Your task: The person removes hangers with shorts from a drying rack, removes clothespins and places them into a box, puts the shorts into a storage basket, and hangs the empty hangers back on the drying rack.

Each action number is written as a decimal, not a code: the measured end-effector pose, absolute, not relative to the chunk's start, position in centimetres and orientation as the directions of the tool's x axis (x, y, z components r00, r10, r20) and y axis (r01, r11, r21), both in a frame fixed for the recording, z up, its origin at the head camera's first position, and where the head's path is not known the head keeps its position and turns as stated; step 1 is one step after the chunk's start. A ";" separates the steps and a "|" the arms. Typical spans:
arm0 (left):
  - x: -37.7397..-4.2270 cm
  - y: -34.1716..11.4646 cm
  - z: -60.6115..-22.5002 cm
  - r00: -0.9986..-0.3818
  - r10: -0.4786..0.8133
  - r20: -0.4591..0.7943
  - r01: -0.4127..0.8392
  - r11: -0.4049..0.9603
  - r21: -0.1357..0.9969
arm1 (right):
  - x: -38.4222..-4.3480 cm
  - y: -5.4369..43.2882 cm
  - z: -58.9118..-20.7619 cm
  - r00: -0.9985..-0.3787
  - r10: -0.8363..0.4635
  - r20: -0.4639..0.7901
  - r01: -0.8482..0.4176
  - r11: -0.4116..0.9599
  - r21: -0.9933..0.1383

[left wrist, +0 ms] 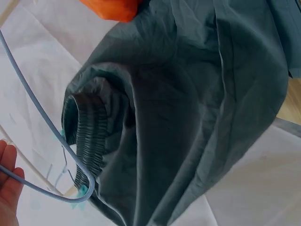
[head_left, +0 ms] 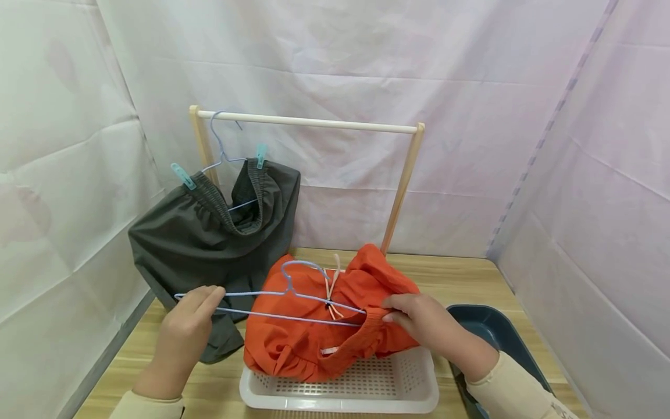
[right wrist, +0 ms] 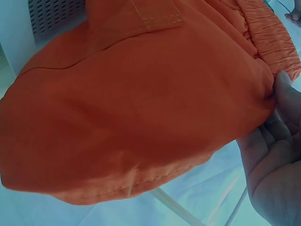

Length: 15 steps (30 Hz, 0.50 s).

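In the head view my left hand (head_left: 191, 320) grips the left end of a light blue wire hanger (head_left: 309, 319), held level. The hanger's right end goes into the elastic waistband (head_left: 374, 329) of orange shorts (head_left: 293, 343) with a white drawstring. My right hand (head_left: 426, 320) pinches that waistband at its right side; in the right wrist view the thumb (right wrist: 284, 87) presses on the orange cloth. The shorts lie partly over a white basket (head_left: 419, 384). In the left wrist view the hanger's bent end (left wrist: 87, 183) sticks out past the left fingers.
Dark grey shorts (head_left: 209, 250) hang at the left from another blue hanger (head_left: 222, 151) with two teal clips (head_left: 183, 176). That hanger hooks on the white bar (head_left: 314, 122) of a wooden-legged rack. A dark blue tray (head_left: 487, 320) stands at the right, partly behind my right arm.
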State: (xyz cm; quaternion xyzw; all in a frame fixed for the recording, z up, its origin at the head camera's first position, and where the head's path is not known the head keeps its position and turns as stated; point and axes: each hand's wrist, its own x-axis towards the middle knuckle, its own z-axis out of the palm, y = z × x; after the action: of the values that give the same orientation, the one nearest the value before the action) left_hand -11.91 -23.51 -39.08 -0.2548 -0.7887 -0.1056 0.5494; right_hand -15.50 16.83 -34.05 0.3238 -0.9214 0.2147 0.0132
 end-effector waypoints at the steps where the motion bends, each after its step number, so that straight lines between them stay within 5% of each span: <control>1: -11.9 -23.4 -39.1 -0.269 0.287 0.919 0.530 0.841 -0.108 | -15.5 16.9 -34.1 -0.792 -0.588 0.164 -0.600 0.699 -0.390; 15: -11.3 -25.3 -39.0 -0.210 0.276 0.938 0.556 0.823 -0.118 | -15.1 19.1 -34.8 -0.865 -0.476 0.162 -0.497 0.763 -0.412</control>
State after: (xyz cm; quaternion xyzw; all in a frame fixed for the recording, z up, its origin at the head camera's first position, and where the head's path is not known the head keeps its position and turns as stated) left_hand -11.34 -25.27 -39.01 -0.2708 -0.7681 -0.1232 0.5669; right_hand -15.12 19.13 -34.76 0.2591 -0.9387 0.2262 0.0236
